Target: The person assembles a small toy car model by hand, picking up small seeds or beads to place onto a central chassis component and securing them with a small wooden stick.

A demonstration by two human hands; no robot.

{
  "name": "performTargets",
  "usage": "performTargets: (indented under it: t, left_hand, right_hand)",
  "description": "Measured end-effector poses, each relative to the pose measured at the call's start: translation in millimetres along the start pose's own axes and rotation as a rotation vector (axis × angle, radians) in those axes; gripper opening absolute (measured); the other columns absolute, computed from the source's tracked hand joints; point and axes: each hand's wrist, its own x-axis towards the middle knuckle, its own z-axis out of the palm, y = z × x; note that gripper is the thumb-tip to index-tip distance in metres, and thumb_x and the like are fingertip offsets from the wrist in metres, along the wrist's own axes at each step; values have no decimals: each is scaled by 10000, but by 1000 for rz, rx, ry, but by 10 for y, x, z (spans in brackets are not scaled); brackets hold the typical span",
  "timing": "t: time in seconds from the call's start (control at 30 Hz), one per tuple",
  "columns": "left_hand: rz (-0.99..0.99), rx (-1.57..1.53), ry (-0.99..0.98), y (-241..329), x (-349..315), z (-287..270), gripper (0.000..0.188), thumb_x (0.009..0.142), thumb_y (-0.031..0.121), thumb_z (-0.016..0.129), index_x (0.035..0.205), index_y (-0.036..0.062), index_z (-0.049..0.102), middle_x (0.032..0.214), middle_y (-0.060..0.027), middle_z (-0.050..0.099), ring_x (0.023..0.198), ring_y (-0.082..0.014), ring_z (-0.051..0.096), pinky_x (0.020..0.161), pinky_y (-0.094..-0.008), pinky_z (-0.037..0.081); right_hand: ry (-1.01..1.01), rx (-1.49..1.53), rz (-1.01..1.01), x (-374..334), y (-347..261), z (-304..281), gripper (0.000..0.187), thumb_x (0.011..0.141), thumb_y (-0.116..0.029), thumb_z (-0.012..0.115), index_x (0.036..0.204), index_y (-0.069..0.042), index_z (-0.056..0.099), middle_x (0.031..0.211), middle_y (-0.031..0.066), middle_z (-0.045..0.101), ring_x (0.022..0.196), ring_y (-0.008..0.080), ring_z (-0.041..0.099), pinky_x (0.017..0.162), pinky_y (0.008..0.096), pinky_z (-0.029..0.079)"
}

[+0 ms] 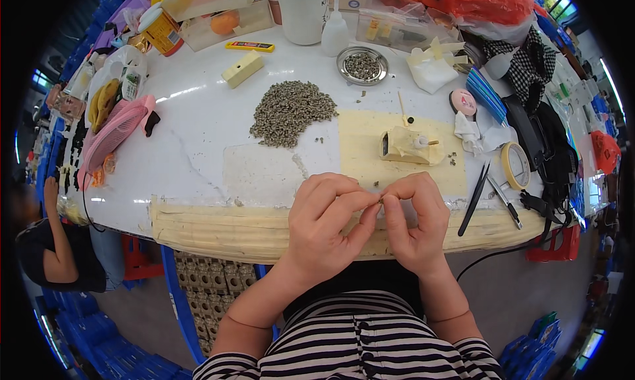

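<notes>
My left hand (329, 224) and my right hand (417, 222) meet over the table's taped front edge. Their thumbs and forefingers pinch a tiny metal part (381, 201), mostly hidden by the fingertips. Beyond them, a heap of small grey-brown metal parts (291, 112) lies on the white table. More such parts fill a round metal dish (362, 66) farther back. A tape-wrapped block (411, 146) with a short stick in its top rests on a cream paper sheet (360, 132), just past my right hand. A few loose parts are scattered around it.
Black tweezers (474, 199), a craft knife (505, 201) and a tape roll (515, 166) lie at right. A white squeeze bottle (335, 33), a yellow block (243, 69) and a pink mesh pouch (119, 132) stand farther off. Another person's arm (58, 238) shows at far left.
</notes>
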Motion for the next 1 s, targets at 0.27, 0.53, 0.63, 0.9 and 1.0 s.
performTargets:
  t: [0.27, 0.53, 0.63, 0.9, 1.0]
  left_hand:
    - [34, 22, -31, -17, -8, -31, 224, 716, -41, 797, 912, 38, 723, 902, -81, 663, 860, -258, 635, 752, -351, 515]
    - [22, 24, -39, -9, -10, -34, 213, 724, -36, 798, 907, 41, 722, 893, -80, 661, 863, -255, 634, 763, -355, 502]
    - [32, 20, -33, -4, -12, -36, 214, 725, -37, 797, 909, 41, 722, 899, -77, 660, 868, -254, 632, 768, -353, 496]
    - [31, 52, -21, -8, -18, -36, 221, 722, -35, 795, 915, 43, 722, 913, -76, 666, 876, -257, 630, 789, -360, 486]
    - [51, 60, -11, -20, -2, -26, 236, 695, -12, 801, 899, 62, 707, 880, -54, 650, 836, -245, 623, 772, -367, 465]
  right_hand:
    - [4, -7, -24, 0, 5, 11, 93, 820, 9, 690, 829, -14, 600, 777, 98, 614, 708, 287, 561, 638, 366, 447]
    - [6, -5, 32, -24, 5, 6, 73, 837, 8, 693, 853, -15, 625, 802, 98, 633, 734, 286, 578, 654, 363, 459]
    - [28, -41, 41, -14, -22, 8, 69, 839, 8, 698, 865, -16, 639, 808, 99, 642, 738, 285, 583, 658, 361, 461]
    - [40, -19, -44, -28, -5, -6, 133, 778, -11, 771, 853, -42, 666, 824, 71, 664, 728, 258, 589, 646, 344, 460]
    - [58, -44, -131, -13, -28, -4, 167, 742, -24, 800, 864, -62, 692, 817, 55, 668, 729, 242, 587, 642, 337, 459]
